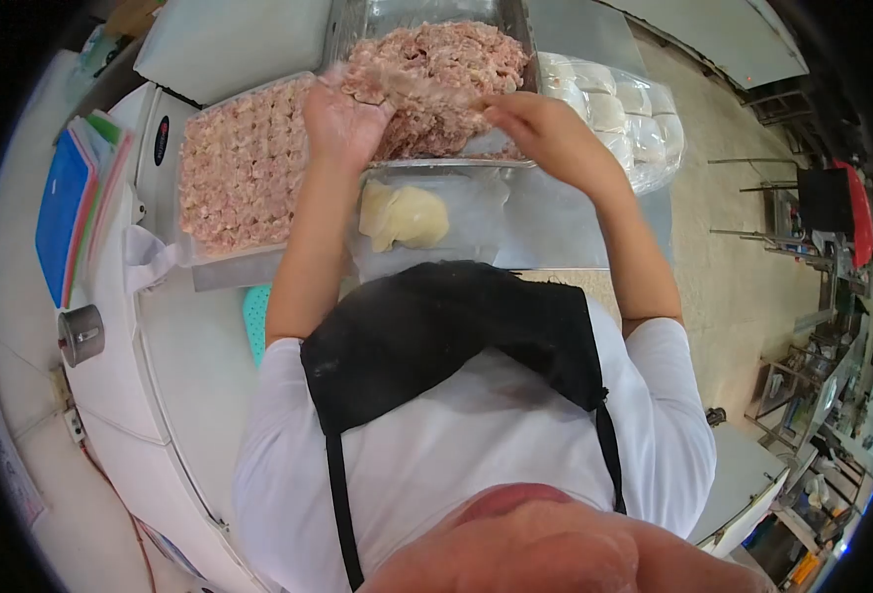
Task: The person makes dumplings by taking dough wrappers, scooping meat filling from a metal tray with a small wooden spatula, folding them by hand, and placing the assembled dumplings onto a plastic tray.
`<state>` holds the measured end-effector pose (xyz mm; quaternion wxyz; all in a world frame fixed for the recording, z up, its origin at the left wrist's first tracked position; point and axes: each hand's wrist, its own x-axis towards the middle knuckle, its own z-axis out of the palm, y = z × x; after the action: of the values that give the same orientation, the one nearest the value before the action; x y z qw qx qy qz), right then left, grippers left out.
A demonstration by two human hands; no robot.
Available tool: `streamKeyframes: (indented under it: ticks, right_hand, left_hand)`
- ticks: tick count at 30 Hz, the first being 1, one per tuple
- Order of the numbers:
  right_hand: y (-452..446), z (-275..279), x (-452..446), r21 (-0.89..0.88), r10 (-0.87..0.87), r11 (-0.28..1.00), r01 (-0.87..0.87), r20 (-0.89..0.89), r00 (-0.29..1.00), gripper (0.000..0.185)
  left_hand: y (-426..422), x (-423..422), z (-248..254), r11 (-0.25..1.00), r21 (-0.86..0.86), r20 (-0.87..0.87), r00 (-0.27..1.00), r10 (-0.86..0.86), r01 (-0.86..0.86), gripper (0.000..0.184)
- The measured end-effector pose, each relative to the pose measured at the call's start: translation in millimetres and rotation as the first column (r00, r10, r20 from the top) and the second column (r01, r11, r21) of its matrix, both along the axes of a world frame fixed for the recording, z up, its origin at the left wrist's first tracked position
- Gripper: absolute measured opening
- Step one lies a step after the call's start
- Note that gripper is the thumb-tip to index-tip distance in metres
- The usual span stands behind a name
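Observation:
My left hand is at the left edge of a mound of raw minced meat in a deep metal tray. Its palm faces up with the thumb apart, and its fingertips blur against the meat. On the opposite side of the mound, my right hand has its fingers pinched together near the meat. A blurred streak runs between the hands, and I cannot make out what it is. Below the tray, a pale yellow lump of dough lies on a sheet over the metal table.
Portions of minced meat in rows fill a tray at the left. Wrapped white rounds lie at the right. A metal cup and colourful folders hang on the left side. Metal racks stand farther right.

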<state>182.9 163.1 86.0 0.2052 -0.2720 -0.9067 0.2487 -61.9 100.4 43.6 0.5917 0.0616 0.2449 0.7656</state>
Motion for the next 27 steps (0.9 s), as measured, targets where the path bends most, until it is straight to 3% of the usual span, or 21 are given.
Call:
streamKeyframes:
  ticks: [2,3,5,6,9,12,14,18,21,24,27]
  right_hand:
    - [7.9,10.1,14.4,-0.298,-0.091,0.952,0.066,-0.071,0.993,0.032]
    - [14.0,8.4,18.9,-0.394,-0.097,0.915,0.086,-0.009,0.995,0.035]
    - [19.7,3.7,26.6,-0.537,-0.023,0.843,0.007,-0.023,0.999,0.034]
    - [23.2,2.1,29.5,-0.603,0.016,0.797,-0.035,-0.036,0.999,0.034]
    - [25.1,9.3,40.9,-0.506,0.111,0.856,-0.104,-0.017,0.994,0.035]
    - [24.5,23.7,45.2,-0.664,0.086,0.747,-0.031,0.051,0.995,0.034]
    - [38.0,-10.7,46.1,-0.594,0.123,0.792,-0.140,-0.070,0.990,0.036]
    - [53.0,-40.1,47.9,-0.487,0.196,0.825,-0.288,-0.231,0.953,0.037]
    - [59.2,-52.9,46.3,-0.442,0.288,0.826,-0.348,-0.200,0.937,0.036]
    - [82.4,-66.4,49.5,-0.349,0.313,0.874,-0.339,-0.130,0.941,0.034]
    - [108.8,-51.5,52.3,-0.246,0.250,0.944,-0.218,0.105,0.963,0.029]
  left_hand:
    - [-5.5,8.9,7.5,0.990,0.082,-0.422,0.904,-0.069,0.114,0.053]
    - [-8.9,8.4,10.4,0.978,0.070,-0.515,0.847,-0.132,0.195,0.063]
    - [-8.3,13.1,18.9,0.986,0.031,-0.914,0.405,-0.038,0.162,0.068]
    - [-8.1,16.3,25.6,0.991,0.020,-0.994,0.112,0.004,0.135,0.070]
    - [-11.1,26.5,38.3,0.982,-0.110,-0.993,0.036,-0.117,0.157,0.069]
    - [3.0,22.5,40.4,0.963,-0.018,-1.000,0.012,-0.022,0.269,0.061]
    - [5.1,25.7,45.8,0.944,-0.186,-0.977,0.050,-0.206,0.272,0.054]
    - [11.4,33.1,40.7,0.897,-0.344,-0.931,0.020,-0.364,0.278,0.041]
    - [8.8,40.5,46.1,0.891,-0.294,-0.956,-0.115,-0.271,0.345,0.035]
    - [13.0,39.1,35.6,0.884,-0.393,-0.911,-0.238,-0.336,0.254,0.033]
    - [18.6,32.4,18.4,0.897,-0.441,-0.851,-0.338,-0.402,0.041,0.033]
